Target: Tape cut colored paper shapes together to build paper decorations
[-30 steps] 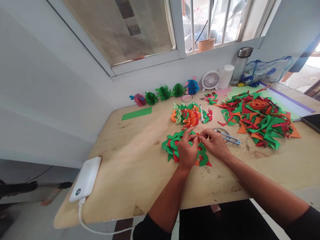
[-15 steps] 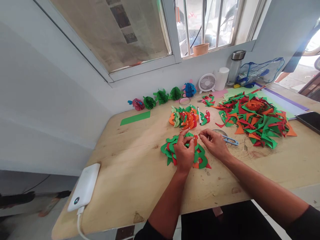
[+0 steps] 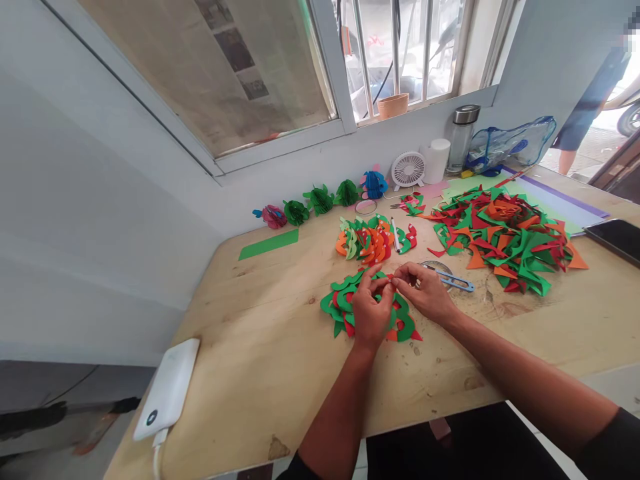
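Note:
My left hand [image 3: 373,308] is closed in a pinch on a small red paper piece [image 3: 391,277]. The fingers of my right hand [image 3: 424,291] meet it from the other side, pinched on the same piece, which they mostly cover. Under and around my left hand lies a heap of green and red curved paper cut-outs [image 3: 341,300]. Just beyond it is a second heap of orange, red and green cut-outs [image 3: 367,241], some with white patches. A white pen [image 3: 395,235] rests at its right side. Close to my right hand lies a light-blue craft cutter [image 3: 459,281], beside a clear round ring [image 3: 434,265].
A big pile of red, green and orange scraps [image 3: 505,233] covers the right side, near a black phone [image 3: 617,240]. Along the wall stand paper figures [image 3: 319,199], a small fan [image 3: 409,170] and a bottle [image 3: 461,140]. At left lies a white power bank [image 3: 167,390].
My right hand has moved left, and its fingertips now meet those of my left hand at the red paper piece. The camera view has shifted slightly.

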Tool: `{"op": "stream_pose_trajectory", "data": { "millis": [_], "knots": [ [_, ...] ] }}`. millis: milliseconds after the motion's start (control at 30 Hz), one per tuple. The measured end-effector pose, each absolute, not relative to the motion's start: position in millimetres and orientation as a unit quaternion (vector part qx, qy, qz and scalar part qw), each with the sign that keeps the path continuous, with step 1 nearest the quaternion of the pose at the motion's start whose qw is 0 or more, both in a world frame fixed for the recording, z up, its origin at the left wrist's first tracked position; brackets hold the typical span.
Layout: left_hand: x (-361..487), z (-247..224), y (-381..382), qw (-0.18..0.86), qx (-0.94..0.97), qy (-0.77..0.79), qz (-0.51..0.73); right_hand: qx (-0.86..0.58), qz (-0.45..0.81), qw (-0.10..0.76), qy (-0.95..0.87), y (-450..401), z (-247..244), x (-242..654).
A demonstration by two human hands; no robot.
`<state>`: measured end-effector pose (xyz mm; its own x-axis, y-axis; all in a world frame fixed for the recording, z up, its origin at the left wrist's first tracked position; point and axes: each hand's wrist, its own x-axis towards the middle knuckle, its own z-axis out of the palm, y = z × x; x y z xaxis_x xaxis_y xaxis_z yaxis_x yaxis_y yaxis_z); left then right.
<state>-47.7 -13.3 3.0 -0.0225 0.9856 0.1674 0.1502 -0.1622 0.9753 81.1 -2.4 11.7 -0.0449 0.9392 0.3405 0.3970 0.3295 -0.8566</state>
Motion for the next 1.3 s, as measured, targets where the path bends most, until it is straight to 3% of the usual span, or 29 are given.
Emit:
{"op": "stream_pose_trajectory", "data": {
  "millis": [200,467,1300],
  "knots": [
    [-46,5,-13,0.470,0.534,0.486,0.508,-0.501,0.294,0.481,-0.657,-2,13,83],
    [-49,15,-8,0.608,0.339,0.434,0.571,-0.532,0.302,0.485,-0.625,7,9,94],
    [-50,10,-6,0.629,0.295,0.419,0.585,-0.493,0.273,0.456,-0.689,2,13,89]
  ]
}}
